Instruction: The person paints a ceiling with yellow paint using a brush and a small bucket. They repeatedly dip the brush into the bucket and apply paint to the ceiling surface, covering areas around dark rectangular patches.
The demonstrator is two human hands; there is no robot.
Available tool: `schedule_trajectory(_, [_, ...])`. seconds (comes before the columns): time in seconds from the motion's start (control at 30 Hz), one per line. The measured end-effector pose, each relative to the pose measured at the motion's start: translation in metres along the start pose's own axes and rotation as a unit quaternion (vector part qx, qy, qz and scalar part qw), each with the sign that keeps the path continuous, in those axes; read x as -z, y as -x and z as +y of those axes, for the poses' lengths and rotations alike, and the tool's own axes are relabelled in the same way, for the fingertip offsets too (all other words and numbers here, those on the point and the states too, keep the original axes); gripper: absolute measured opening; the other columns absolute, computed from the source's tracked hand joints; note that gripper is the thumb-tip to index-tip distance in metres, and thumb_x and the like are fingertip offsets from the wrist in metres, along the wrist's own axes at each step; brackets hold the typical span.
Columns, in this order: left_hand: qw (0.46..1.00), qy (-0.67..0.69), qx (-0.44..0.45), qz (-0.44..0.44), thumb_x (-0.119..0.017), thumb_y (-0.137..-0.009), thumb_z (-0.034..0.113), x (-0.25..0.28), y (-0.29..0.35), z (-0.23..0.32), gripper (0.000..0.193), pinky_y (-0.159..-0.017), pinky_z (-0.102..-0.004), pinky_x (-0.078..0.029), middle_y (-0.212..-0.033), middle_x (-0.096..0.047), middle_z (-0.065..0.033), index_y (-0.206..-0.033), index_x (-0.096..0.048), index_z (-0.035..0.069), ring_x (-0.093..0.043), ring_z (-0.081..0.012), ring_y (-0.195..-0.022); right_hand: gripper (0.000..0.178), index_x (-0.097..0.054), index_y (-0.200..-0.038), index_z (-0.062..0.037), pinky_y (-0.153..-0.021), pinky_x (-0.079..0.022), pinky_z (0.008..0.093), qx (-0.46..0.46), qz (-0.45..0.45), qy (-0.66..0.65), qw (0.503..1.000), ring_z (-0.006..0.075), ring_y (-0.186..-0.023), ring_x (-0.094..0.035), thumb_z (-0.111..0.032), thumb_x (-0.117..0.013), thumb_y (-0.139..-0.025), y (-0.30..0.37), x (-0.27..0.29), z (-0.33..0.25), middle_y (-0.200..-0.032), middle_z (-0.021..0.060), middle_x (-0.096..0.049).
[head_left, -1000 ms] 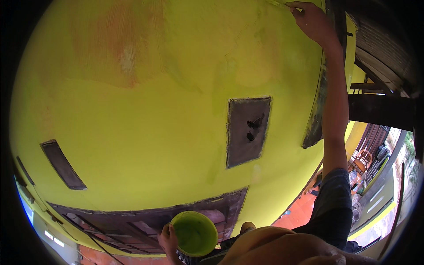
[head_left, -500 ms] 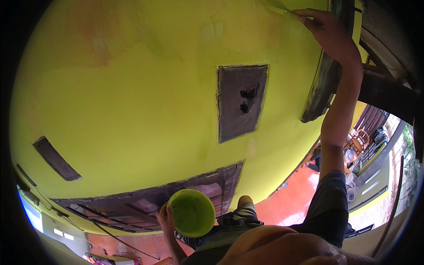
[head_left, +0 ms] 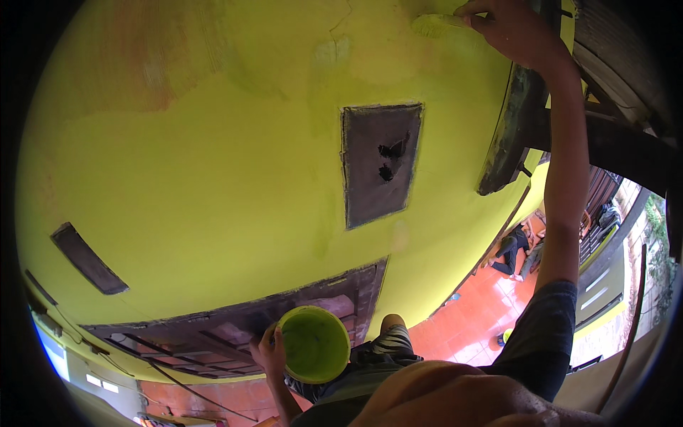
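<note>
Raised to the upper right, my right hand is closed on the handle of a paintbrush. The yellow-green bristles lie against the wall, which is painted the same yellow-green. Low down, my left hand grips the rim of a round tub of paint, its inside coated yellow-green. Orange-brown and paler patches show through the coat at the wall's upper left, and a thin crack runs near the top.
A dark panel with two holes is set in the wall. Beneath is a dark-framed door or window. A dark beam stands at right. Orange tiles cover the floor, where another person sits low at the far right.
My right hand and the brush have shifted slightly left and the brush lies lower in view. The view has turned a little; the person at far right now shows more. My left hand still holds the tub.
</note>
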State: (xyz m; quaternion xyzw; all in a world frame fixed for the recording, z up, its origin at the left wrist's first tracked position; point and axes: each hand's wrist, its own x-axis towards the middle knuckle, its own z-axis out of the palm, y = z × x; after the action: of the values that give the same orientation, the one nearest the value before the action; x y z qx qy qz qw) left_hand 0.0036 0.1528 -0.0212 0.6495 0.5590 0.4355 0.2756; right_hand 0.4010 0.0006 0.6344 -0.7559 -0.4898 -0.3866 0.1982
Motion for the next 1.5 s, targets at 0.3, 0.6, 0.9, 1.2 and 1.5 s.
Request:
schedule_trajectory(0.3, [0.999, 0.027, 0.006, -0.024, -0.068, -0.095, 0.039, 0.005, -0.005, -0.008, 0.032, -0.090, -0.0452, -0.051, -0.096, -0.071, -0.0177, -0.112, -0.080, 0.015, -0.064, -0.0349, -0.098, 0.024, -0.077, -0.116, -0.0083, -0.077, -0.056, 0.0379, 0.018, 0.277, -0.023, 0.960, 0.0281, -0.076, -0.071, -0.018, -0.068, -0.096, -0.028, -0.075, -0.003, -0.090, 0.0178, -0.074])
schedule_trajectory(0.6, [0.998, 0.047, 0.005, -0.031, -0.065, -0.100, 0.030, 0.014, -0.001, 0.033, 0.031, -0.085, -0.0436, -0.051, -0.101, -0.075, -0.0181, -0.115, -0.076, 0.005, -0.066, -0.0324, -0.089, 0.035, -0.069, -0.133, -0.0110, -0.070, -0.047, 0.0350, 0.038, 0.118, -0.092, 0.988, 0.0176, -0.067, -0.052, -0.031, -0.060, -0.105, 0.048, -0.094, 0.042, -0.075, 0.0120, -0.058])
schedule_trajectory(0.9, [0.993, 0.101, 0.016, -0.056, -0.064, -0.104, 0.027, 0.015, 0.001, 0.056, 0.036, -0.083, -0.0302, -0.051, -0.101, -0.073, -0.0100, -0.123, -0.070, -0.004, -0.062, -0.0121, -0.093, 0.029, -0.071, -0.129, -0.0089, -0.060, -0.037, 0.0257, -0.034, -0.331, -0.461, 0.823, 0.0071, -0.065, -0.047, -0.019, -0.062, -0.103, 0.251, -0.192, -0.022, -0.073, 0.0002, -0.058])
schedule_trajectory(1.2, [0.989, 0.112, 0.087, -0.036, -0.063, -0.105, 0.034, 0.017, 0.008, 0.067, 0.041, -0.087, -0.0294, -0.050, -0.103, -0.070, -0.0080, -0.123, -0.071, -0.002, -0.063, -0.0153, -0.096, 0.027, -0.072, -0.119, -0.0077, -0.068, -0.052, 0.0456, 0.096, -0.562, -0.511, 0.643, 0.0324, -0.072, -0.069, -0.023, -0.061, -0.100, 0.420, -0.320, -0.172, -0.083, 0.0189, -0.071])
schedule_trajectory(1.5, [0.979, 0.106, 0.167, -0.042, -0.059, -0.107, 0.034, 0.027, -0.001, 0.074, 0.043, -0.087, -0.0296, -0.050, -0.107, -0.072, -0.0087, -0.127, -0.067, -0.004, -0.062, -0.0130, -0.098, 0.024, -0.071, -0.103, 0.0043, -0.080, -0.058, 0.0504, 0.105, -0.545, -0.439, 0.707, 0.0421, -0.089, -0.072, -0.013, -0.058, -0.091, 0.480, -0.410, -0.274, -0.094, 0.0256, -0.072])
